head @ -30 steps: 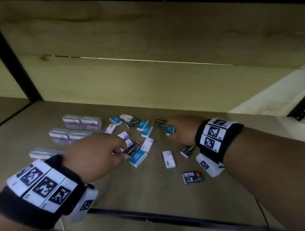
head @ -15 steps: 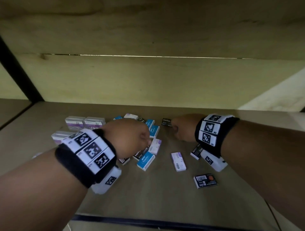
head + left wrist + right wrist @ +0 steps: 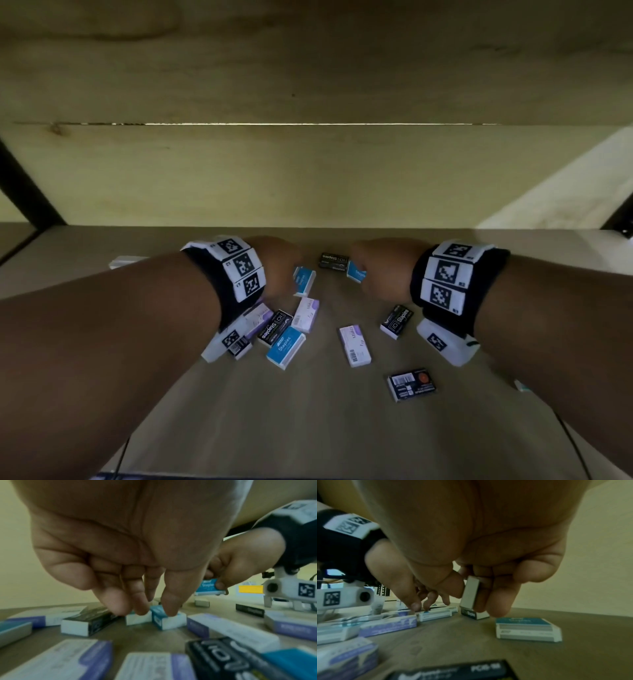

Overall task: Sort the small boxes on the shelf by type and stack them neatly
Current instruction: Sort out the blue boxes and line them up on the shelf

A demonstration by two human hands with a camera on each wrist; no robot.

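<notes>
Two hands are deep in the shelf [image 3: 342,428], both over the far end of the scattered staple boxes. My right hand [image 3: 380,265] pinches a blue box [image 3: 356,272] between thumb and fingers, lifted clear of the board and tilted on edge; a black box [image 3: 334,261] lies flat just beyond it. My left hand [image 3: 277,265] holds nothing: its fingers [image 3: 169,601] point down, loosely together, with tips resting on two small blue boxes [image 3: 169,619] lying side by side. Nearer me, below my left wrist, purple boxes [image 3: 306,313], another black box [image 3: 274,327] and a blue one [image 3: 286,346] crowd together. A lone purple box [image 3: 354,345] lies between my forearms, apart from both hands.
</notes>
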